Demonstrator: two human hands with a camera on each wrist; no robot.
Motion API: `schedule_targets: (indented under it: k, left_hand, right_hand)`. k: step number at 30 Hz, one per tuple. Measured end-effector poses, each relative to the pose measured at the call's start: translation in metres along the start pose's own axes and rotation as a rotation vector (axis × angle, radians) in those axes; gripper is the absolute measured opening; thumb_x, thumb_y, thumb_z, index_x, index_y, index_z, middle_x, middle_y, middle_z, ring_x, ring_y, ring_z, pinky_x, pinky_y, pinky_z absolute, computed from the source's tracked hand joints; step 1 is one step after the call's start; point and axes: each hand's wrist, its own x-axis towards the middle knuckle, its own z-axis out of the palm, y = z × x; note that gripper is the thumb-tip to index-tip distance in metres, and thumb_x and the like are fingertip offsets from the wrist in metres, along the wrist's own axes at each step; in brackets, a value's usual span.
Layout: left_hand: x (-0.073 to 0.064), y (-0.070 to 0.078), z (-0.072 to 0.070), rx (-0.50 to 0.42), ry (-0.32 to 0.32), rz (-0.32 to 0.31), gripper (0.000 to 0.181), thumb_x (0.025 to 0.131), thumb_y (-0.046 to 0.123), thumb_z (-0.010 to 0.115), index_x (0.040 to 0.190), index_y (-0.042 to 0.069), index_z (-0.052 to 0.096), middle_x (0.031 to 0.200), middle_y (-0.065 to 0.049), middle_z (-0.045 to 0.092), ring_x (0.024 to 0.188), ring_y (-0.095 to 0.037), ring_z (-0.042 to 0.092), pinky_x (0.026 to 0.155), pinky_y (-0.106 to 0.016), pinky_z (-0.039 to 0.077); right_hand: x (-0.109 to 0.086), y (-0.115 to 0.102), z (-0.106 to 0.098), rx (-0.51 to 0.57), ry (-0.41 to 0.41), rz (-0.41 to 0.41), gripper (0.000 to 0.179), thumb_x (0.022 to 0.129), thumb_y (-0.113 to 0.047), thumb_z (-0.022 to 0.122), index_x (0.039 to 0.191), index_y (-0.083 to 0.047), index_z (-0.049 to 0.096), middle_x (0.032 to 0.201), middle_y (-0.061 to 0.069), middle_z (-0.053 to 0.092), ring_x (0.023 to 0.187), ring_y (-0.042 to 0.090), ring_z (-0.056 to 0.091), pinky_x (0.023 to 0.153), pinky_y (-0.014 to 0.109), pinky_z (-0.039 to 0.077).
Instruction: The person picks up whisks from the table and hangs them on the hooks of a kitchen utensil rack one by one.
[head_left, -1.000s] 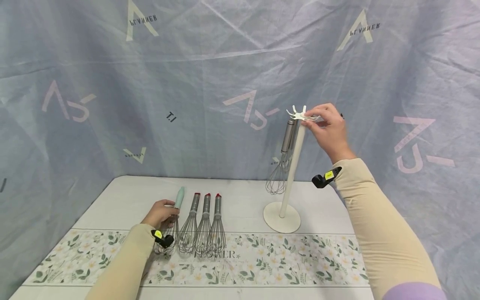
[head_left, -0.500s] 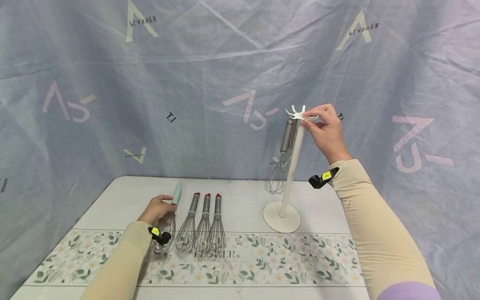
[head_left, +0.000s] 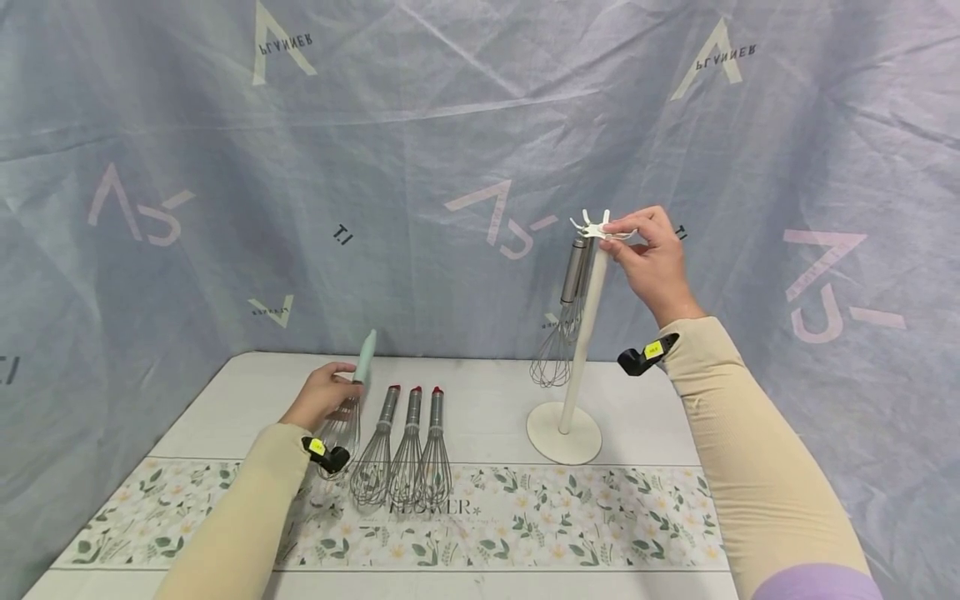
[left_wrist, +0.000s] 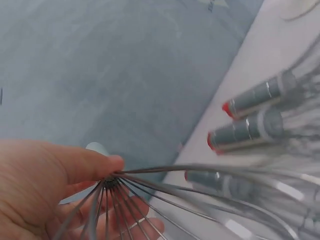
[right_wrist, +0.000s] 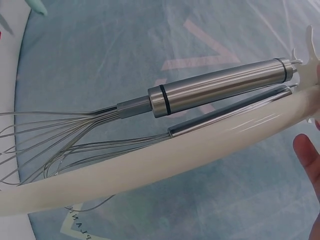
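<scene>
Here we are gripping the green whisk (head_left: pixel 365 358) in our left hand (head_left: pixel 322 392), at the head view's eight o'clock, and pinching the stand (head_left: pixel 586 333) with our right hand (head_left: pixel 654 260) at two; perhaps we are risking a snag, loose wires (left_wrist: pixel 170 168) lying near three whisks (head_left: pixel 413 408).

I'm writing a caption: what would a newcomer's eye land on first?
Probably the white hook stand right of centre, two steel whisks hanging from it, its top pinched by the right grip. Next comes the mint-handled whisk in the left grip, left of three red-tipped whisks on the table.
</scene>
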Motion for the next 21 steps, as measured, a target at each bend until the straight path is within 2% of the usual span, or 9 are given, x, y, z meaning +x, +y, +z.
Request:
schedule_targets:
  k: [1,4,8,12,18,21]
  left_hand:
    - [0.000,0.004,0.001,0.000,-0.002,0.012,0.058,0.098,0.009,0.066,0.150,0.002,0.041,0.117,-0.023,0.057,0.087,-0.030,0.069,0.069,-0.040,0.061]
    - [0.001,0.016,0.003,-0.002,-0.003,0.040,0.059,0.098,0.010,0.066,0.151,0.003,0.040,0.120,-0.023,0.056,0.090,-0.034,0.069,0.070,-0.041,0.061]
    - [-0.001,0.033,0.005,-0.001,-0.010,0.075,0.061,0.099,0.012,0.067,0.152,0.004,0.039,0.124,-0.023,0.055,0.087,-0.030,0.069,0.071,-0.042,0.060]
    - [-0.004,0.051,0.009,-0.010,-0.018,0.093,0.062,0.098,0.011,0.067,0.153,0.006,0.039,0.131,-0.024,0.054,0.086,-0.025,0.069,0.072,-0.042,0.060]
    - [-0.005,0.073,0.016,-0.033,-0.024,0.103,0.060,0.098,0.010,0.067,0.153,0.009,0.041,0.130,-0.023,0.055,0.100,-0.037,0.067,0.077,-0.047,0.060]
    - [-0.005,0.085,0.021,-0.036,-0.031,0.122,0.059,0.098,0.009,0.067,0.152,0.011,0.042,0.127,-0.021,0.055,0.102,-0.040,0.066,0.075,-0.046,0.060]
  right_hand:
    - [0.000,0.000,0.000,-0.003,-0.002,0.006,0.019,0.090,0.005,0.072,0.108,0.009,0.071,0.103,-0.003,0.048,0.095,0.003,0.050,0.074,0.012,0.050]
    - [0.003,0.016,0.001,-0.002,0.000,0.016,0.019,0.089,0.002,0.074,0.108,0.005,0.072,0.102,-0.009,0.045,0.096,0.005,0.050,0.073,0.013,0.050]
    - [0.007,0.039,0.003,0.012,0.014,0.006,0.019,0.087,-0.002,0.076,0.106,0.001,0.074,0.102,-0.014,0.044,0.097,0.006,0.051,0.072,0.015,0.051]
    - [0.005,0.032,0.003,0.037,0.017,-0.003,0.018,0.088,0.002,0.074,0.106,0.005,0.073,0.103,-0.013,0.045,0.097,0.005,0.051,0.073,0.015,0.051]
    - [0.001,0.011,0.002,0.062,0.010,-0.011,0.014,0.089,0.007,0.072,0.102,0.012,0.069,0.105,-0.005,0.050,0.099,0.003,0.053,0.075,0.014,0.051]
    - [0.002,0.013,0.002,0.075,0.015,-0.003,0.012,0.089,0.008,0.071,0.100,0.013,0.069,0.106,-0.004,0.050,0.100,0.004,0.054,0.074,0.014,0.051]
